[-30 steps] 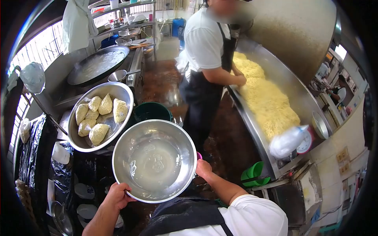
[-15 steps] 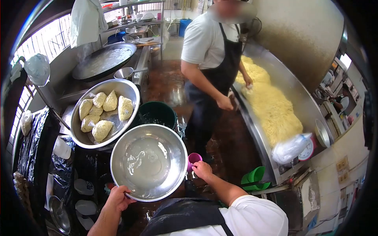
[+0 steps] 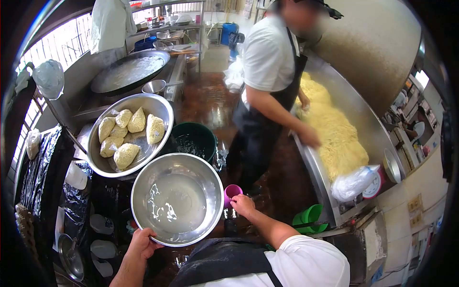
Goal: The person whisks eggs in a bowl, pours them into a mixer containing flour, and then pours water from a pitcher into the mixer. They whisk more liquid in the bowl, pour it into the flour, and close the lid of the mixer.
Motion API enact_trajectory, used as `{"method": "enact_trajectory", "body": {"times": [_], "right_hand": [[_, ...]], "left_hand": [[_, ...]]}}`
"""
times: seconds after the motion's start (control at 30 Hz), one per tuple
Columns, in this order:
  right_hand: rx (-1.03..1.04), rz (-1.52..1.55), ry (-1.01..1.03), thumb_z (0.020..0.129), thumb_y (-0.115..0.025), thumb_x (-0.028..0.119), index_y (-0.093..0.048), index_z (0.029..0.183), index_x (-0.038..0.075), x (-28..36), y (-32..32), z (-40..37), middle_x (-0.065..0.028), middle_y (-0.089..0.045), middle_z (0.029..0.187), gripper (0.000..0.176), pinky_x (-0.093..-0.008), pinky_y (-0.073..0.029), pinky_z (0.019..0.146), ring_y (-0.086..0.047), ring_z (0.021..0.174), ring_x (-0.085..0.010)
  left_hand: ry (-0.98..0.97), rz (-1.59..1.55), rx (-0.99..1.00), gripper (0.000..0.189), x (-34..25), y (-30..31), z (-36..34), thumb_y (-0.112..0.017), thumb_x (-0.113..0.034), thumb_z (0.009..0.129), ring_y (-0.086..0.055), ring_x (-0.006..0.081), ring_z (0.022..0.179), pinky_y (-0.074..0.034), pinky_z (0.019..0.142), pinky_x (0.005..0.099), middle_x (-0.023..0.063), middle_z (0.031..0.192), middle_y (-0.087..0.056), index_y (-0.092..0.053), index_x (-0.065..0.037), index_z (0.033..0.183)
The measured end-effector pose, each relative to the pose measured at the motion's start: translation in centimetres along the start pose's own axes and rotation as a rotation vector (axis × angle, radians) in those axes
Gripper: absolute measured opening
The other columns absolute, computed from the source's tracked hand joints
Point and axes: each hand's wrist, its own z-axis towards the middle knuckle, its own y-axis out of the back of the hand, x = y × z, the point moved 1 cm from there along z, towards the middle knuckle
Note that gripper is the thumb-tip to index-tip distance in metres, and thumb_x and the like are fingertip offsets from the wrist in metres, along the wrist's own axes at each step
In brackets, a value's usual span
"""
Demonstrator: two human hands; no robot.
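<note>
With its thumb over the near rim, my left hand (image 3: 143, 243) grips a wide steel basin (image 3: 214, 191) holding a shallow, cloudy liquid. My right hand (image 3: 244, 205) is closed on a magenta cup (image 3: 233, 191), which is close beside the basin's right side. A second steel basin (image 3: 95, 160) stands just beyond, with several tied plastic bags of pale yellow food (image 3: 126, 156) in it. Between the far basin and the cup is a dark green tub (image 3: 210, 135) with water inside.
A co-worker in a black apron (image 3: 267, 112) stands at a long metal trough (image 3: 311, 165) heaped with yellow noodles (image 3: 334, 134). A large wok (image 3: 129, 71) of steaming liquid is at the back left. Green containers (image 3: 308, 217) stand at my right. The tiled floor (image 3: 205, 103) looks wet.
The basin in my left hand has shifted slightly left and down, and the cup has moved a little left with my right hand. The co-worker has moved right, one arm now over the trough's edge.
</note>
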Motion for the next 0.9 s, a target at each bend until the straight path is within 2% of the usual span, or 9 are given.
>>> {"method": "enact_trajectory", "body": {"times": [0.07,0.23,0.3,0.5,0.73,0.83,0.9], "right_hand": [[-0.054,0.012,0.05,0.079,-0.063,0.027,-0.07,0.095,0.012,-0.6,-0.8,0.2,-0.0103,-0.065,0.095,0.023,-0.042,-0.05,0.079,-0.062,0.09,-0.0301],[-0.09,0.018,0.056,0.078,-0.062,0.027,-0.07,0.094,0.011,-1.3,-1.6,-0.3,-0.0107,-0.065,0.094,0.023,-0.0425,-0.05,0.08,-0.062,0.09,-0.0302],[-0.07,0.007,0.068,0.079,-0.062,0.027,-0.069,0.093,0.011,-1.2,-1.2,-0.6,-0.0113,-0.065,0.093,0.023,-0.0429,-0.05,0.08,-0.062,0.09,-0.0308],[-0.005,-0.028,0.1,0.079,-0.06,0.027,-0.069,0.092,0.01,-0.4,-0.7,-1.5,-0.0114,-0.065,0.092,0.023,-0.0435,-0.05,0.08,-0.062,0.09,-0.0312],[0.065,-0.038,0.191,0.078,-0.06,0.025,-0.07,0.09,0.01,1.4,-1.7,-1.8,-0.0123,-0.067,0.09,0.022,-0.0442,-0.051,0.079,-0.063,0.086,-0.0316],[0.041,-0.007,0.24,0.075,-0.059,0.022,-0.071,0.082,0.013,2.0,-2.0,0.6,-0.0123,-0.066,0.082,0.017,-0.0451,-0.051,0.073,-0.063,0.08,-0.033],[0.046,0.023,0.207,0.073,-0.059,0.025,-0.07,0.077,0.013,4.4,-0.5,2.3,-0.0145,-0.066,0.079,0.017,-0.0472,-0.052,0.069,-0.063,0.074,-0.0354]], "left_hand": [[0.001,-0.001,0.013,0.036,0.2,0.0,0.1,-0.046,0.002,0.071,-0.065,0.0324,0.067,-0.057,0.051,0.0423,0.0183,0.088,-0.062,-0.051,0.008,0.106],[0.022,0.006,0.03,0.035,0.9,0.2,0.7,-0.046,0.001,0.071,-0.065,0.0331,0.067,-0.057,0.054,0.0441,0.0184,0.087,-0.062,-0.051,0.006,0.105],[0.032,0.035,0.011,0.035,1.4,0.3,1.1,-0.046,0.001,0.071,-0.065,0.0329,0.067,-0.057,0.052,0.0442,0.0185,0.086,-0.063,-0.051,0.006,0.105],[0.07,-0.053,0.07,0.041,3.8,1.4,2.4,-0.048,0.0,0.069,-0.064,0.0368,0.075,-0.055,0.058,0.0491,0.0199,0.095,-0.061,-0.05,0.005,0.11],[0.005,-0.091,-0.031,0.044,7.6,4.3,2.5,-0.048,-0.001,0.067,-0.064,0.0311,0.071,-0.056,0.047,0.0399,0.016,0.091,-0.06,-0.05,0.003,0.11],[-0.007,-0.101,-0.027,0.043,8.8,5.9,2.9,-0.047,-0.001,0.067,-0.064,0.0303,0.07,-0.056,0.047,0.0396,0.0161,0.091,-0.06,-0.05,0.003,0.11],[-0.02,-0.111,-0.109,0.041,8.7,5.5,2.2,-0.046,-0.002,0.069,-0.063,0.0295,0.069,-0.056,0.048,0.0394,0.0162,0.091,-0.06,-0.049,0.003,0.109]]}}
